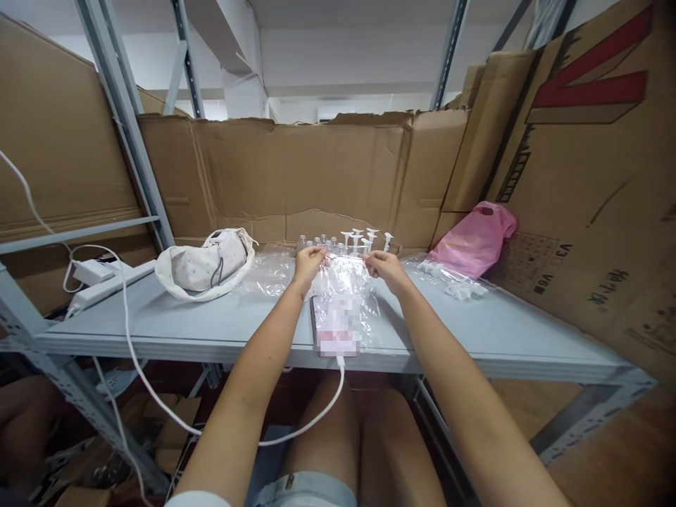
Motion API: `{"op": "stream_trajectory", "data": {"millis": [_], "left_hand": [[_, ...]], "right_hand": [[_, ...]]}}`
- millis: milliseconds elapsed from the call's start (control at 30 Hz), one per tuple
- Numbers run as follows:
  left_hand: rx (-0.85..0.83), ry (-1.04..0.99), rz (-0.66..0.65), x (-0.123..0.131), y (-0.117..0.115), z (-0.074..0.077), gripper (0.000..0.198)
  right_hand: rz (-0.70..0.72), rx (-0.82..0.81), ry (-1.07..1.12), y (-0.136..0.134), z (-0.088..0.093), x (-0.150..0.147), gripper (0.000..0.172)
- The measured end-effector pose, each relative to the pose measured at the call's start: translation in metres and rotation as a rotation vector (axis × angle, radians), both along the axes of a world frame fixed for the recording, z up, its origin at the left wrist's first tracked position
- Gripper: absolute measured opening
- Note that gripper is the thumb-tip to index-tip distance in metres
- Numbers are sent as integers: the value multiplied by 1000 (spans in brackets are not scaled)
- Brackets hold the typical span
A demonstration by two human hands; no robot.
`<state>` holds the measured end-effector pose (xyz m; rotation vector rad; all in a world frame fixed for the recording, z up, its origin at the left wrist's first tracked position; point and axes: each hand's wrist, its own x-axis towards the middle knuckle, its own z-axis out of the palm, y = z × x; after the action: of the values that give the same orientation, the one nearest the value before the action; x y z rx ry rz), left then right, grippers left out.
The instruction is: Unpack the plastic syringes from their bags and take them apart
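- One white power strip [108, 282] lies at the far left of the worktop [211, 324], well left of the clear bag, with one white adapter [91, 270] just behind it and a white cable [127, 331] running down off the front edge.
- One white fabric pouch [203, 266] sits left of the clear bag, near it but apart; what is in it cannot be told.
- The left hand [308, 264] has its fingers pinched together on the left top corner of the clear bag.
- One clear bag [343, 282] is held between both hands above the middle of the worktop, its top edge running left to right and its body hanging toward the person; whether anything is in it cannot be told.
- One phone [338, 324] lies flat under the clear bag, long axis running away from the person, a cable plugged into its near end.
- Just behind the clear bag stands a row of small clear bottles [317, 241], about five, upright; beside them about five white pump tops [364, 239], stems upright. Exact counts are hard to tell.
- The right hand [384, 267] pinches the right top corner of the clear bag, fingers closed on the film.
- More clear film [459, 285] lies right of the clear bag.
- One pink plastic bag [475, 239] rests further right against the cardboard wall [581, 211]; its contents are hidden.
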<state>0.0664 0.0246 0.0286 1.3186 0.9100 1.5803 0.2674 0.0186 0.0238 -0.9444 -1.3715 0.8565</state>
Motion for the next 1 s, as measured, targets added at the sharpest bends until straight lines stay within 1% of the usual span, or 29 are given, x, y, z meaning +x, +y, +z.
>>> {"op": "stream_trajectory", "data": {"millis": [67, 167, 233, 267, 333, 433, 467, 500, 533, 600, 667, 733, 867, 1000], "left_hand": [[9, 24, 8, 1, -2, 1, 11], [4, 101, -43, 3, -5, 2, 11], [-6, 172, -77, 4, -5, 1, 12], [1, 210, -75, 4, -4, 0, 13], [73, 311, -7, 4, -2, -3, 15], [319, 564, 176, 3, -1, -5, 18], [396, 658, 208, 3, -2, -6, 18], [447, 745, 208, 3, -4, -6, 19], [464, 818, 180, 3, -5, -6, 19], [426, 916, 79, 4, -7, -7, 23], [372, 950, -3, 5, -7, -9, 27], [360, 927, -42, 5, -4, -10, 28], [335, 836, -88, 3, 0, -9, 31], [301, 764, -104, -1, -2, -6, 30]], "right_hand": [[-1, 8, 4, -1, -2, -1, 27], [-8, 29, 20, -4, -3, -3, 33], [-7, 49, 28, -6, -3, -5, 33], [-3, 59, 23, -7, -3, -5, 33], [6, 68, -9, -9, -4, -5, 32], [59, 40, -99, -13, -5, -7, 31], [87, 28, -138, -15, -6, -9, 31], [120, 20, -180, -16, -6, -11, 32], [152, 16, -221, -18, -7, -13, 33], [205, 16, -275, -20, -7, -17, 37], [228, 14, -281, -21, -7, -21, 41], [224, 12, -256, -21, -7, -21, 43], [202, 37, -176, -19, -6, -15, 44], [128, 39, -68, -17, -5, -7, 43]]}}
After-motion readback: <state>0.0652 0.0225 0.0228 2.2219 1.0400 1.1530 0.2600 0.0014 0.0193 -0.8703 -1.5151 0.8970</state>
